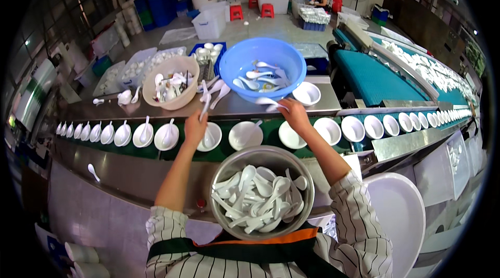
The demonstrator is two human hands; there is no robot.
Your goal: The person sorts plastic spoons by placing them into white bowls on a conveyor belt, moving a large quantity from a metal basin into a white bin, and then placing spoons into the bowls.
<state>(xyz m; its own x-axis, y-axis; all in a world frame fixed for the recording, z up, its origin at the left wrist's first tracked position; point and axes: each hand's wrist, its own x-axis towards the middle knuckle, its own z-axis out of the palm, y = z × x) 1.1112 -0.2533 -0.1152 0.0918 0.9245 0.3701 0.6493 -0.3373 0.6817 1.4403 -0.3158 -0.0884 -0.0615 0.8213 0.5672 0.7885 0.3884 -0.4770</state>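
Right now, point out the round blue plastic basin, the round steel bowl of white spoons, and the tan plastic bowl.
Round blue plastic basin (245, 55): head view, bare inner wall at upper left.
Round steel bowl (221, 167): head view, bare upper left inner wall.
Tan plastic bowl (177, 64): head view, bare inner wall.

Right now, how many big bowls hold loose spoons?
3: blue basin and beige bowl on the steel counter beyond the belt, metal bowl at the person's waist. Others may be hidden.

The right hand (294, 114) covers the handle of the white spoon (271, 103) it grips. Bowls (70, 130) at the conveyor's far left shrink too small to tell apart. The white chair (398, 215) is partly hidden behind the striped sleeve (354, 215).
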